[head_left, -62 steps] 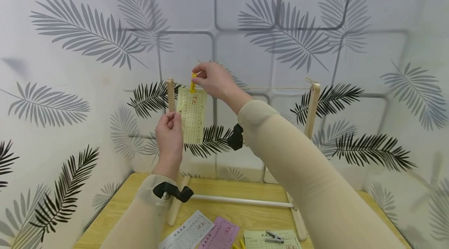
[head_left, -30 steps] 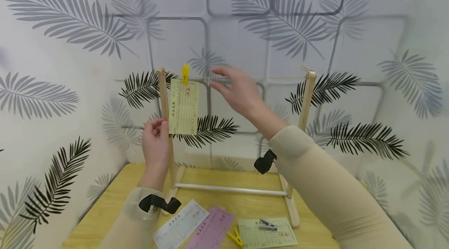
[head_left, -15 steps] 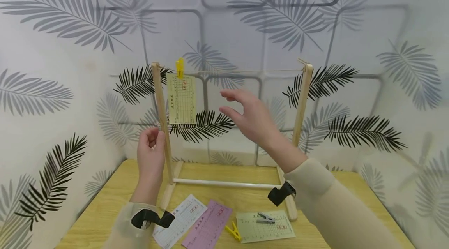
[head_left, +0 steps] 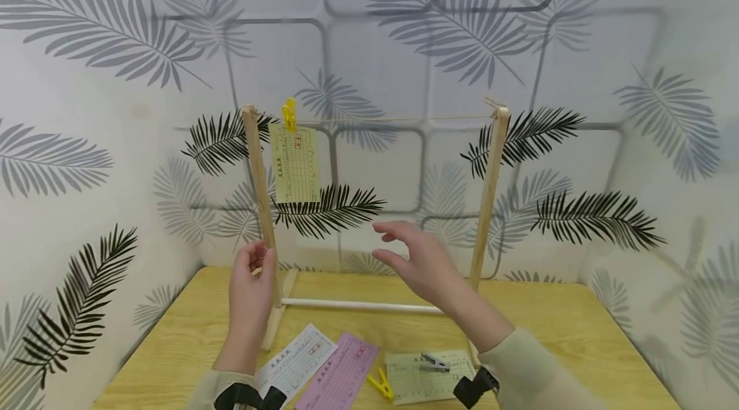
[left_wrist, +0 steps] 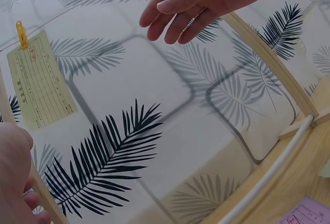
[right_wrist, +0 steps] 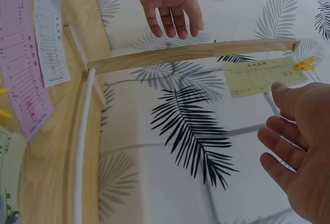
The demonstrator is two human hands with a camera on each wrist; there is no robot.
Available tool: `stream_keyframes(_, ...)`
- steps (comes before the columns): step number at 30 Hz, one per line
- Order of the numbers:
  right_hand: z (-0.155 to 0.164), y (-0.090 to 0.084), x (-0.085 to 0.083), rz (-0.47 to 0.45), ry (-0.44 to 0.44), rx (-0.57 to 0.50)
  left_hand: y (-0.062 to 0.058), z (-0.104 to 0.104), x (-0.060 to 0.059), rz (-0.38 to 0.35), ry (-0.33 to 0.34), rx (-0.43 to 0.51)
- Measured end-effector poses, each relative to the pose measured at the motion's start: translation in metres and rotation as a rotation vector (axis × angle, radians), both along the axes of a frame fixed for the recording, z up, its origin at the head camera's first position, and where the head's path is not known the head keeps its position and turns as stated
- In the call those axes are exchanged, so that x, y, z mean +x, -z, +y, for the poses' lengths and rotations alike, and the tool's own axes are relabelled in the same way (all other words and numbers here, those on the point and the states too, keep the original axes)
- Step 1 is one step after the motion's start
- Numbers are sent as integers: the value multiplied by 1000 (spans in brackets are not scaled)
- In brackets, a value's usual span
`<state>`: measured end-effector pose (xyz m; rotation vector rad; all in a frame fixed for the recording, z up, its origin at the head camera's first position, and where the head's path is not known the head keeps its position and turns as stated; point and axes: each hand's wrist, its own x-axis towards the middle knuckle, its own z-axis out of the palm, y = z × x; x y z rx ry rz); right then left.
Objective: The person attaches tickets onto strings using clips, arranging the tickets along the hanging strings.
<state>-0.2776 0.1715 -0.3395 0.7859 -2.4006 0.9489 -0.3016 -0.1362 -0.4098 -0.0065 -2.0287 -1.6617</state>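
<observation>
Three paper slips [head_left: 340, 375] on wooden table [head_left: 577, 339], leaf-patterned walls [head_left: 86, 108] around.

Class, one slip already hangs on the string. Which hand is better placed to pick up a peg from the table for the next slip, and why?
Probably the right hand: it hovers open above the yellow peg and grey peg. The left hand is by the left post, farther away.

A slip [head_left: 296, 163] hangs on the rack's [head_left: 487, 205] left; papers [head_left: 337, 375] lie before it.
</observation>
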Motion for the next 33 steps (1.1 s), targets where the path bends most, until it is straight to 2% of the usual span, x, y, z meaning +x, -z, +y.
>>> stream_keyframes(9,13,36,11,-115,3,-1,25,-9,10,-44,29,-118)
stream_keyframes(15,25,68,16,-215,-13,10,45,-11,18,-117,33,-277)
stream_keyframes(21,40,97,21,-321,-57,-27,60,-12,23,-124,26,-397)
stream_keyframes(27,49,117,23,-393,-98,-40,74,-15,29,-159,31,-498)
stream_keyframes(33,50,131,24,-436,-125,-28,92,-16,33,-170,-6,-596)
